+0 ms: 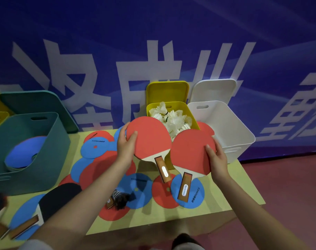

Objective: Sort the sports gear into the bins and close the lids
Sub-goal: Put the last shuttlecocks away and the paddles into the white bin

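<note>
Left hand [125, 144]: forearm reaching in from 7 o'clock, fingers curled round the blade edge of a red paddle [149, 139], thumb on its face. Right hand [216, 156]: forearm from 5 o'clock, gripping a second red paddle [189, 152] likewise.

Two red-faced paddles, one left [149, 138] and one right [190, 151], are held side by side, handles toward the viewer, in front of the yellow bin [173, 115], which is open and full of white shuttlecocks [171, 117]. The white bin [224, 123] stands open just right of it, the teal bin [29, 150] well to its left.
</note>
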Available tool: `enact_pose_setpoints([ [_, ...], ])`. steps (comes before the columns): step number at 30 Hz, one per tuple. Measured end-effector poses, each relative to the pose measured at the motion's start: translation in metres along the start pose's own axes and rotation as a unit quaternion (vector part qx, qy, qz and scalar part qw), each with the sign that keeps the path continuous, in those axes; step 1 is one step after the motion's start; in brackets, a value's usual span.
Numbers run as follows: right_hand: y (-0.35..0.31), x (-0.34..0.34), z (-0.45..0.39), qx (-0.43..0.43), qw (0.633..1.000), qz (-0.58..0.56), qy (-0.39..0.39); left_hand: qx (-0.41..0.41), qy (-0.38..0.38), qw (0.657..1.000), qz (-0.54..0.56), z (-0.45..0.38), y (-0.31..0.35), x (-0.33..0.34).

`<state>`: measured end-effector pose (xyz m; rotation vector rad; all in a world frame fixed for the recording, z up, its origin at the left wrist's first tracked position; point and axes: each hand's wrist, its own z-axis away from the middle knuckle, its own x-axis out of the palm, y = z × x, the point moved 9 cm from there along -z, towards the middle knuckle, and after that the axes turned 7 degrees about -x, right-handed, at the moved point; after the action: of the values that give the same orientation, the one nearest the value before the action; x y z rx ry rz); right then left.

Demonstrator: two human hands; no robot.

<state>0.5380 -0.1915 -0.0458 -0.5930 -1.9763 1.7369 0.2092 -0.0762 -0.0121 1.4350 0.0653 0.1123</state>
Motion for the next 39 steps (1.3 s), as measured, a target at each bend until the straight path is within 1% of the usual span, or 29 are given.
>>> enact_pose_setpoints([
  [5, -0.016, -0.045, -0.072, -0.007, 0.997, -0.005, 0.075, -0.015, -0.003, 1.0, 0.022, -0.013, 0.01, 0.043],
  [8, -0.033, -0.076, -0.13, -0.012, 0.992, 0.033, 0.118, -0.016, -0.004, 1.0, 0.027, -0.024, 0.02, 0.068],
  [10, -0.034, -0.088, -0.165, -0.019, 0.991, 0.058, 0.122, -0.026, -0.003, 0.999, 0.034, -0.031, 0.023, 0.085],
  [14, -0.01, -0.101, -0.219, 0.001, 0.989, 0.085, 0.118, -0.048, 0.014, 0.996, 0.069, -0.038, 0.021, 0.117],
  [16, -0.002, -0.103, -0.245, -0.001, 0.99, 0.095, 0.105, -0.058, 0.024, 0.995, 0.081, -0.043, 0.019, 0.131],
  [19, 0.008, -0.101, -0.282, -0.011, 0.988, 0.143, 0.049, -0.059, 0.048, 0.994, 0.084, -0.051, 0.02, 0.149],
  [22, 0.023, -0.087, -0.317, -0.024, 0.976, 0.209, -0.054, -0.05, 0.073, 0.992, 0.087, -0.057, 0.022, 0.164],
  [26, 0.045, -0.052, -0.348, -0.067, 0.931, 0.285, -0.218, -0.047, 0.103, 0.99, 0.084, -0.064, 0.016, 0.183],
  [29, 0.071, -0.025, -0.358, -0.059, 0.909, 0.286, -0.298, -0.053, 0.135, 0.985, 0.098, -0.065, 0.007, 0.194],
  [33, 0.106, 0.008, -0.367, -0.015, 0.893, 0.244, -0.377, -0.048, 0.156, 0.981, 0.101, -0.068, 0.001, 0.211],
  [36, 0.124, 0.028, -0.367, 0.0, 0.883, 0.216, -0.417, -0.056, 0.143, 0.982, 0.11, -0.076, -0.005, 0.226],
  [39, 0.147, 0.037, -0.374, -0.006, 0.866, 0.257, -0.43, -0.064, 0.138, 0.982, 0.109, -0.086, -0.009, 0.239],
])
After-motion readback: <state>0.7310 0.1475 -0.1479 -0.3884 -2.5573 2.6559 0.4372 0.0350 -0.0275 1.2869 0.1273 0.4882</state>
